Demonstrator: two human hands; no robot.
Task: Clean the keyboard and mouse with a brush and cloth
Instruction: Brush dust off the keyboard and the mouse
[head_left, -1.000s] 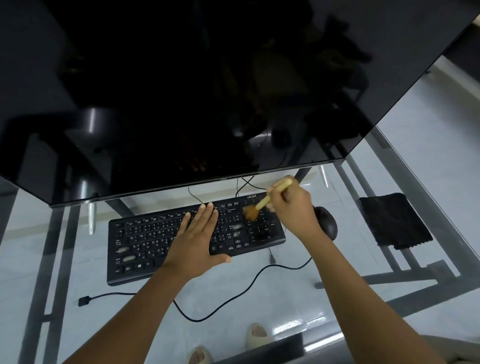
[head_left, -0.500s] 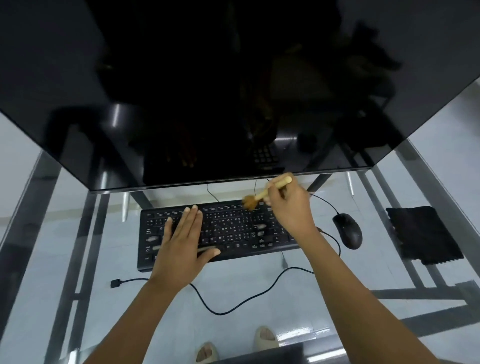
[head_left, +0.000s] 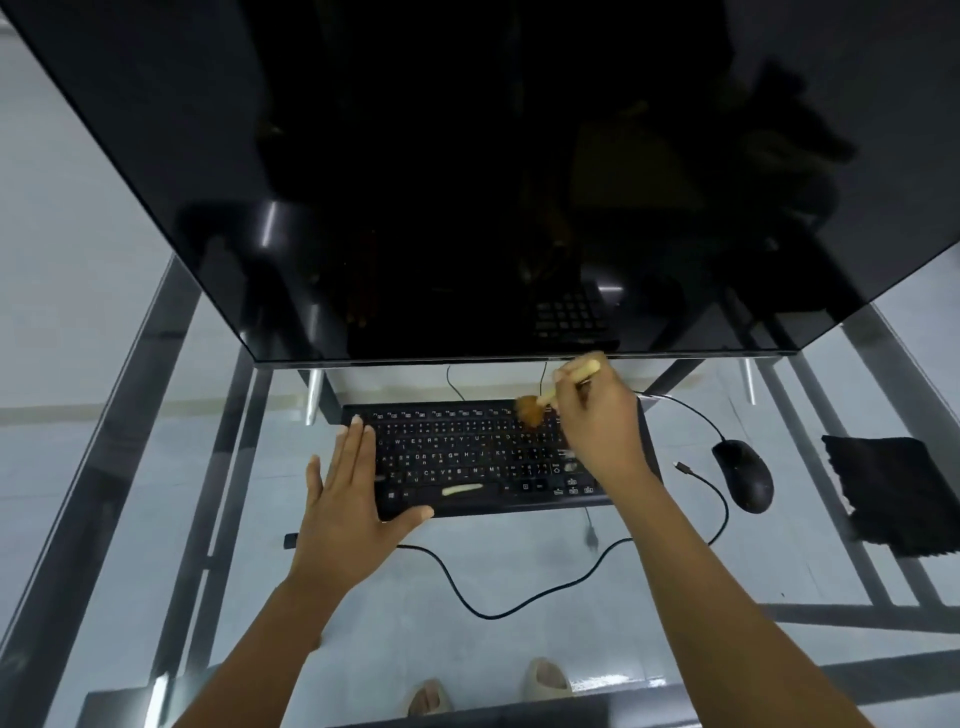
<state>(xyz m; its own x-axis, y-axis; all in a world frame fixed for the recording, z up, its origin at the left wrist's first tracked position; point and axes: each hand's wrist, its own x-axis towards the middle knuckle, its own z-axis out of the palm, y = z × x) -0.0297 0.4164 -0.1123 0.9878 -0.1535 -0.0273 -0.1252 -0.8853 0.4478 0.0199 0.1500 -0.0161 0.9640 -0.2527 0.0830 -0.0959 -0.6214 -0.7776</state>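
A black keyboard lies on the glass table under the monitor. My left hand rests flat on its left end, fingers straight. My right hand grips a small wooden-handled brush above the keyboard's right part; the tan bristles touch the top key rows. A black mouse lies to the right of the keyboard. A black cloth lies further right, near the table's edge.
A large dark monitor overhangs the far side of the glass table. Black cables loop across the glass in front of the keyboard. Feet in sandals show through the glass below.
My left hand has slid left along the keyboard to its left end. The brush has stayed on the upper right key rows. The camera has tilted, shifting the scene rightward.
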